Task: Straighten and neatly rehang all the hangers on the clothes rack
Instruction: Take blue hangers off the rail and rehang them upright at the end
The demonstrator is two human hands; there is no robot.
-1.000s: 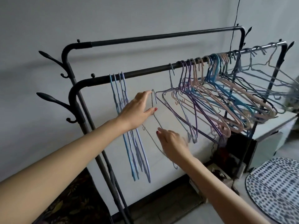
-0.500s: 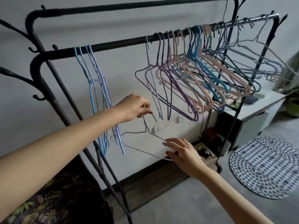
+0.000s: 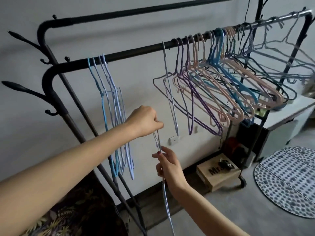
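A black clothes rack (image 3: 136, 50) has two rails. On the front rail, several blue and lilac hangers (image 3: 115, 120) hang straight at the left. A crowded, splayed bunch of purple, pink and blue hangers (image 3: 221, 92) fills the right half. A thin pale wire hanger (image 3: 166, 201) is off the rail, hanging edge-on below it. My left hand (image 3: 144, 121) pinches its top. My right hand (image 3: 167, 166) grips its wire lower down.
The rack has hook-shaped side pegs (image 3: 22, 87) at the left. A white cabinet (image 3: 281, 120) stands behind the rack's right end, a cardboard box (image 3: 218, 174) sits on the floor under it, and a dotted round mat (image 3: 288, 181) lies at the right.
The wire hanger has come down from rail height and turned from lying flat to hanging edge-on. My right hand has moved up the wire, closer to my left hand.
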